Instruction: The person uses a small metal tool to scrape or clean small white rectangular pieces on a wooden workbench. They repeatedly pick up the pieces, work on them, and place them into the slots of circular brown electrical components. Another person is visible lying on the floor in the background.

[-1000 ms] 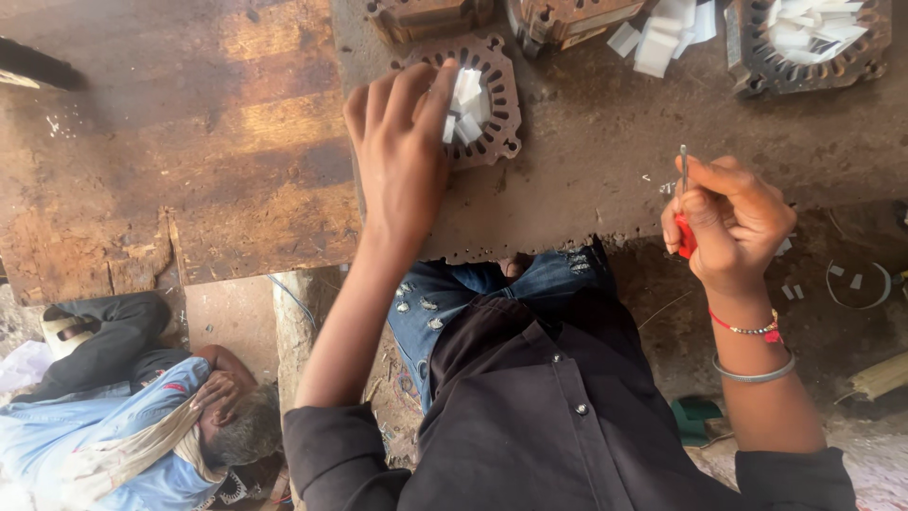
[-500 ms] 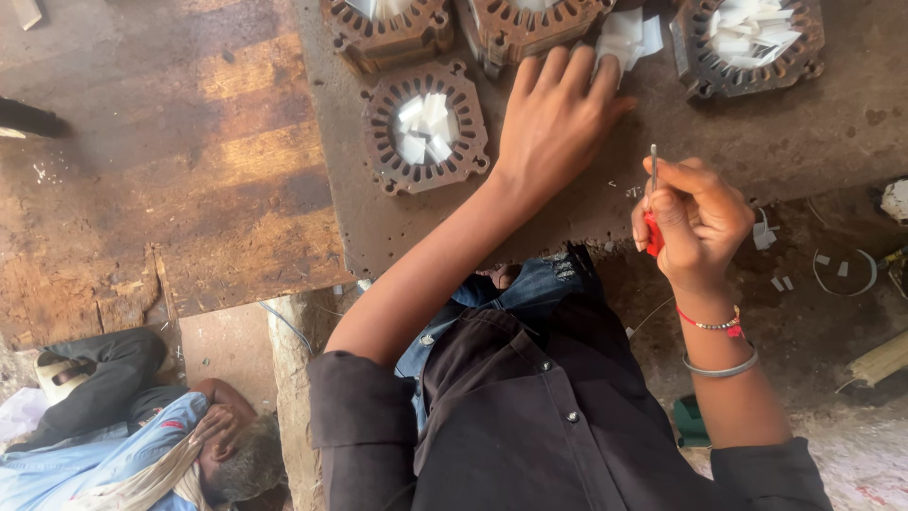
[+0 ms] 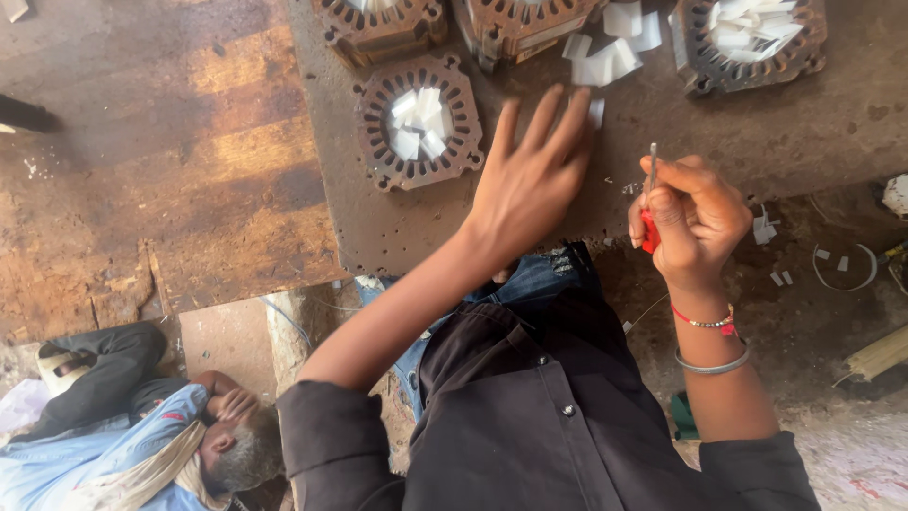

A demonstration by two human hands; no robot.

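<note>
My left hand (image 3: 530, 175) is spread open, blurred, over the rusty metal plate (image 3: 738, 132), its fingertips close to loose white paper slips (image 3: 605, 57). It holds nothing. My right hand (image 3: 690, 213) is closed on a small red-handled tool (image 3: 650, 203) whose thin metal shaft points upward. A brown octagonal slotted metal core (image 3: 416, 123) with white slips piled in its middle lies to the left of my left hand.
Three more slotted cores sit along the top edge (image 3: 378, 24) (image 3: 520, 24) (image 3: 747, 43). A worn wooden bench top (image 3: 161, 161) lies left of the plate. A person in blue lies on the ground at lower left (image 3: 142, 435). Scraps litter the ground at right (image 3: 832, 265).
My left hand lifted off the octagonal core and swept right toward the loose slips. The right hand kept the red-handled tool upright and barely shifted.
</note>
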